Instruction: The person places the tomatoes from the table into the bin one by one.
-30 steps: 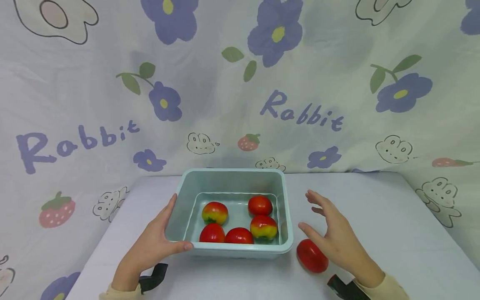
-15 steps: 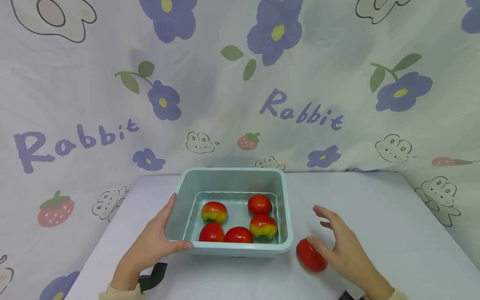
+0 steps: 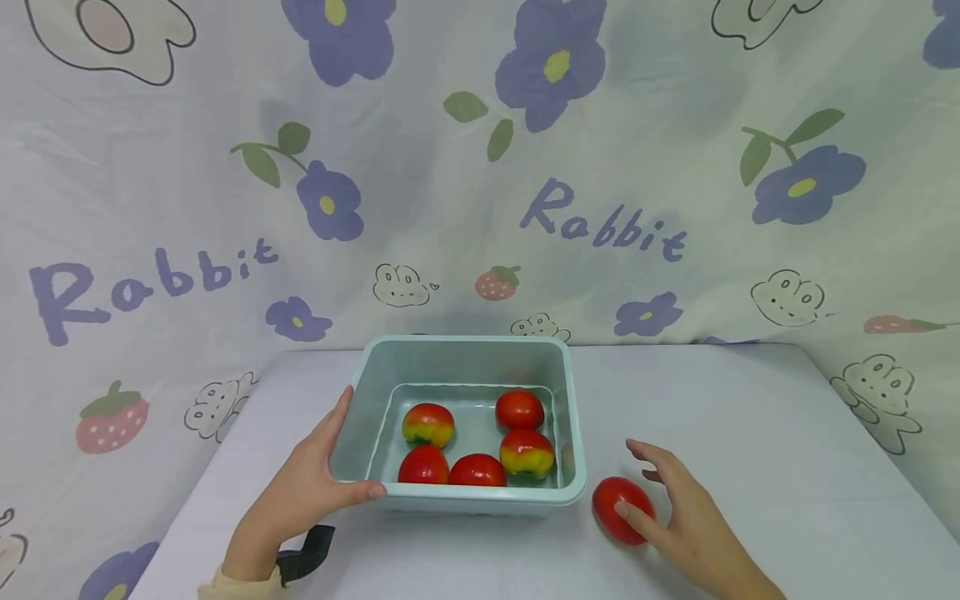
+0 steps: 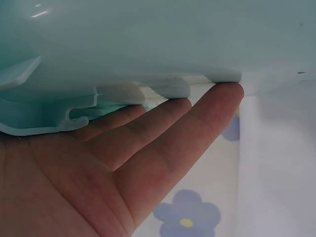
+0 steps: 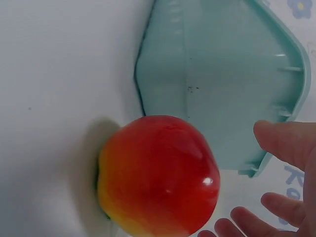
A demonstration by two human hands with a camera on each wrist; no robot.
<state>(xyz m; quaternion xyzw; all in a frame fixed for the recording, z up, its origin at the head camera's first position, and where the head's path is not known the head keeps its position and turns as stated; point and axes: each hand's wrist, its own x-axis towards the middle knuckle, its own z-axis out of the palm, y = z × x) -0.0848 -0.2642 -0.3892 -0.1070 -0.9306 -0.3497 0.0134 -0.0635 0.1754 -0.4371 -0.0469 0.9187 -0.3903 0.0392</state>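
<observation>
A pale green plastic bin holds several red apples, some with yellow-green patches, such as the apple at its left. My left hand rests against the bin's front left corner, thumb along the front rim. In the left wrist view its straight fingers touch the outer wall. Right of the bin, one loose apple lies on the table. My right hand is beside it, fingers spread and thumb overlapping it in the head view. The right wrist view shows a gap between the thumb and this apple.
The table has a white cover. Behind it hangs a printed cloth with flowers and rabbits. A black strap is at my left wrist.
My right hand has come down and toward me, beside the loose apple, its thumb now in front of it. The left hand, the bin and the apples stay where they were.
</observation>
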